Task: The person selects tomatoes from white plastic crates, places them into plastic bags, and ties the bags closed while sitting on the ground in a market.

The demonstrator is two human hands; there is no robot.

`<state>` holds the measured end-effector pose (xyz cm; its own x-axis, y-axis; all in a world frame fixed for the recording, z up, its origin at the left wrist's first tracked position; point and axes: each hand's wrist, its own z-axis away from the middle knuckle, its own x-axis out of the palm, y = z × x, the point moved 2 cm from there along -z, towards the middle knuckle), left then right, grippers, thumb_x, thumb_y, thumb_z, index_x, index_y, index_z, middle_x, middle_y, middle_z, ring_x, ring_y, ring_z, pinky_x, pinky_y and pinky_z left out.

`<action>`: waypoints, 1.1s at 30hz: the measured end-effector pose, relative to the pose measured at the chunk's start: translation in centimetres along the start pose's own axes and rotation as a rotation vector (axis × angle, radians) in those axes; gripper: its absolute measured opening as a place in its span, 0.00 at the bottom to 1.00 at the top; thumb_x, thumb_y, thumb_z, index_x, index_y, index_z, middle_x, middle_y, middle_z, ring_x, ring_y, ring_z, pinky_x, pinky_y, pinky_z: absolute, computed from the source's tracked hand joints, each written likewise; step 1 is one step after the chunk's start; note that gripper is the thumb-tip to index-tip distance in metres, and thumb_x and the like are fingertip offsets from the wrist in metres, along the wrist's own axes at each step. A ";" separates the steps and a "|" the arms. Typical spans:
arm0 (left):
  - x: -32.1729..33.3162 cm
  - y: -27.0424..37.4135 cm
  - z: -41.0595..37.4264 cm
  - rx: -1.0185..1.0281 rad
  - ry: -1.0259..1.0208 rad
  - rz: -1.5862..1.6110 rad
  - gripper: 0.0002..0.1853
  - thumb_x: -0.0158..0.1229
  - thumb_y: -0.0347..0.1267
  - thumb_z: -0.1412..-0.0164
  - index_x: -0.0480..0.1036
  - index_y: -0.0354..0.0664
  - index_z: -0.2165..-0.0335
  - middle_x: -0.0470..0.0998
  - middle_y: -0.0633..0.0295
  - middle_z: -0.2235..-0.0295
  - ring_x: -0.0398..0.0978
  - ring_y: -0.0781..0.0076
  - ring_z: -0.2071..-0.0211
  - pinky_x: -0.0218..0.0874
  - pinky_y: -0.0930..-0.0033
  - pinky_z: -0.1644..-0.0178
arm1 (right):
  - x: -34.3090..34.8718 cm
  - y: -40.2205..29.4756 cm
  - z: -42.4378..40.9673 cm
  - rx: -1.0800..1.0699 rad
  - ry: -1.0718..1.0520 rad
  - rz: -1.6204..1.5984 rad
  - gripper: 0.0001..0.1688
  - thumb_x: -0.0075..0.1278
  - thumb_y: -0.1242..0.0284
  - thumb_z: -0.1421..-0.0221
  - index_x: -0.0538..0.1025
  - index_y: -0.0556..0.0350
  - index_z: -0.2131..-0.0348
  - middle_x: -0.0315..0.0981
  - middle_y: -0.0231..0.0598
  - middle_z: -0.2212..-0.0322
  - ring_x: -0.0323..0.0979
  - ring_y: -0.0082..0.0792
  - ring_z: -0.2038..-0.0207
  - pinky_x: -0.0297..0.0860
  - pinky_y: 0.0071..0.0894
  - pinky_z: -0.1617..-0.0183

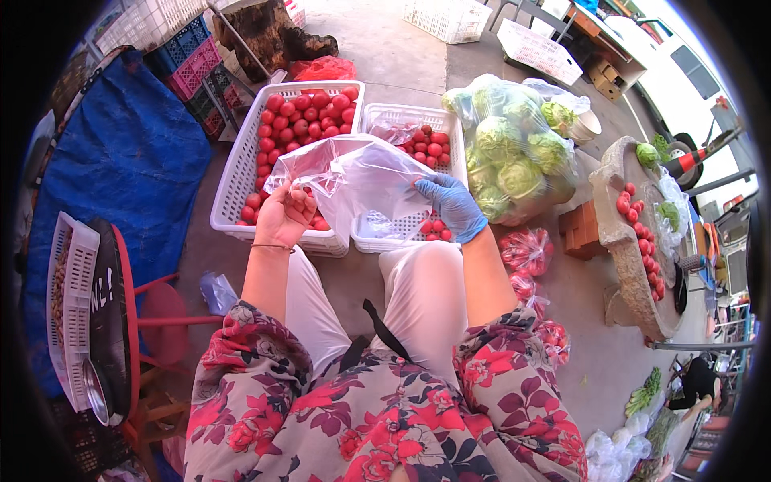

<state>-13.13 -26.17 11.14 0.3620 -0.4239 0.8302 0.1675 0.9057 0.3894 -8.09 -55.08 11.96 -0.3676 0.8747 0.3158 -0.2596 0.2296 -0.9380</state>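
A clear plastic bag (pixel 367 175) is stretched between my two hands, over the crates in front of my knees. My bare left hand (pixel 284 211) pinches its left edge. At the opposite edge, my right hand (pixel 453 208), in a blue glove, grips the film. Below and behind the bag, a white plastic crate (pixel 224 202) is heaped with tomatoes (pixel 307 117). Beside it, a smaller white crate (pixel 456 135) holds more tomatoes (pixel 429 147) and some crumpled plastic film (pixel 394 131). The bag partly hides both crates.
A large clear bag of cabbages (pixel 512 162) stands to the right, with bagged tomatoes (pixel 527 250) below it. Farther right, a stone slab (pixel 620 241) bears a row of tomatoes. A red-rimmed stool (pixel 123 313) and a blue tarp (pixel 120 150) are on the left.
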 end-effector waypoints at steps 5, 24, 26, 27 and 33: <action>-2.5 -0.9 -0.3 -0.027 0.097 -0.302 0.06 0.46 0.29 0.41 0.65 0.38 0.66 0.72 0.62 0.76 0.72 0.75 0.74 0.67 0.73 0.70 | 0.9 -1.2 6.9 -0.154 0.141 -0.078 0.10 0.51 0.73 0.48 0.76 0.61 0.67 0.75 0.36 0.75 0.72 0.25 0.74 0.69 0.21 0.69; -0.6 -16.9 5.2 0.150 -0.483 -1.313 0.10 0.57 0.27 0.46 0.68 0.36 0.65 0.74 0.67 0.74 0.70 0.84 0.73 0.61 0.83 0.69 | 2.6 11.9 10.6 -0.088 0.326 -0.232 0.12 0.51 0.64 0.48 0.74 0.53 0.70 0.70 0.27 0.77 0.65 0.19 0.78 0.64 0.18 0.75; -1.4 -17.5 5.1 0.054 -0.473 -1.364 0.05 0.55 0.26 0.45 0.68 0.37 0.68 0.72 0.69 0.75 0.67 0.85 0.76 0.59 0.84 0.72 | 2.1 12.7 10.4 -0.124 0.318 -0.129 0.17 0.51 0.58 0.48 0.72 0.54 0.71 0.68 0.26 0.77 0.65 0.20 0.76 0.63 0.19 0.73; -2.1 -17.2 4.8 0.082 -0.464 -1.356 0.04 0.54 0.26 0.44 0.68 0.37 0.69 0.71 0.69 0.76 0.66 0.86 0.77 0.58 0.84 0.73 | 2.6 12.8 10.2 -0.119 0.329 -0.172 0.16 0.51 0.59 0.48 0.72 0.54 0.70 0.68 0.26 0.76 0.65 0.20 0.75 0.63 0.19 0.71; -5.9 -11.6 1.5 0.480 -0.179 -1.254 0.04 0.49 0.27 0.41 0.65 0.37 0.71 0.69 0.67 0.78 0.68 0.83 0.78 0.63 0.80 0.77 | 3.2 14.4 9.1 -0.028 0.440 -0.192 0.09 0.51 0.67 0.52 0.74 0.53 0.72 0.71 0.32 0.76 0.68 0.24 0.74 0.67 0.27 0.70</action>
<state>-18.59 -34.19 2.28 0.0733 -0.9848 -0.1573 -0.0531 -0.1614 0.9855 -21.17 -52.89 0.76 0.0990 0.9116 0.3989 -0.2591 0.4107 -0.8742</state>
